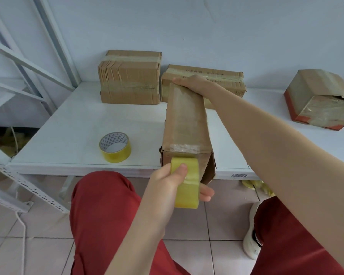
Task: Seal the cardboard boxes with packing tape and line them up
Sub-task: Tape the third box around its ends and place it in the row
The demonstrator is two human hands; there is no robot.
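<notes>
Worktop (77, 120): white, set against a pale wall; it carries four cardboard boxes and one loose roll of tape.
Trousers (107, 215): red, both knees at the near edge, above a tiled floor (38, 255).
Shelving frame (28, 64): white metal bars on the left, beside the worktop.
Long box (187, 124): centre of the worktop, lying lengthwise from far to near, its near end reaching past the near edge. A clear strip of tape runs along its top, and the flap at the near right corner stands slightly open.
Right box (318, 98): far right, well apart from the others, turned at an angle, with red lower edges and a torn flap.
Far-left box (129, 76): at the wall, taped across the top and round the middle.
Far-middle box (230, 80): just beside the far-left box, taped, partly behind the arm.
Right hand (195, 84): holds the far end of the long box, fingers wrapped over its far edge.
Left hand (167, 181): fingers curled round the yellow tape roll (187, 191), thumb on top.
Yellow tape roll: pressed against the near end face of the long box, below the worktop edge.
Spare tape roll (115, 147): yellow, lying on the worktop, near and left of the long box.
Shoe (250, 241): white, on the floor at the right.
Barcode sticker (239, 175): on the worktop's near edge.
</notes>
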